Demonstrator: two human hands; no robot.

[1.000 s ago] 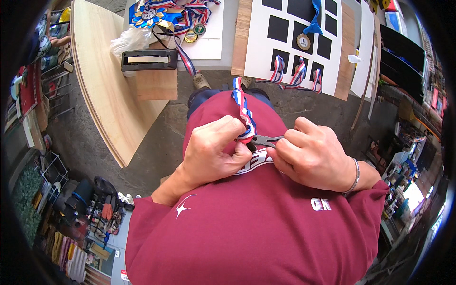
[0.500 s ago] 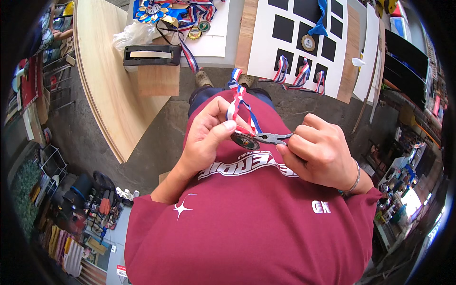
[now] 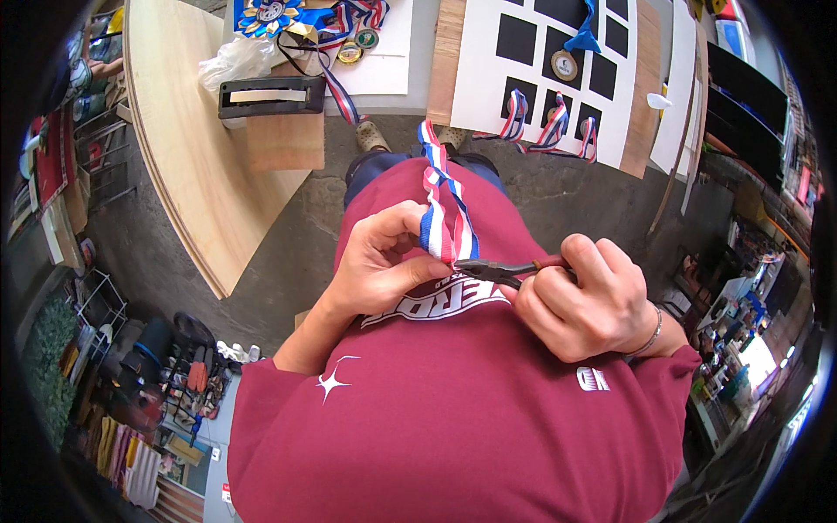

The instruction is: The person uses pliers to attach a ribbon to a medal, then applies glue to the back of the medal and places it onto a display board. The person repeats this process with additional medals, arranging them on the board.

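In front of my maroon shirt, my left hand (image 3: 379, 261) pinches the lower end of a red, white and blue medal ribbon (image 3: 434, 231) between thumb and fingers. The ribbon's loop stretches up away from me past my lap. The medal at its end is hidden now. Closed round the handles of a pair of pliers (image 3: 493, 273), my right hand (image 3: 588, 301) holds them level. Their dark jaws point left and meet the ribbon's bottom end, beside my left thumb tip. Whether the jaws grip a ring there is too small to tell.
Beyond my knees, a white board with black squares (image 3: 523, 39) bears a gold medal (image 3: 564, 65) and several striped ribbons (image 3: 553, 126). Left of it lie a blue-and-gold rosette (image 3: 272, 12), more medals (image 3: 350, 53) and a black tape dispenser (image 3: 270, 97). Plywood sheets (image 3: 187, 148) stand at left.
My left hand has turned, so the medal face seen before is now out of sight. The pliers have shifted slightly left and down, with their handles spread wider in my right hand.
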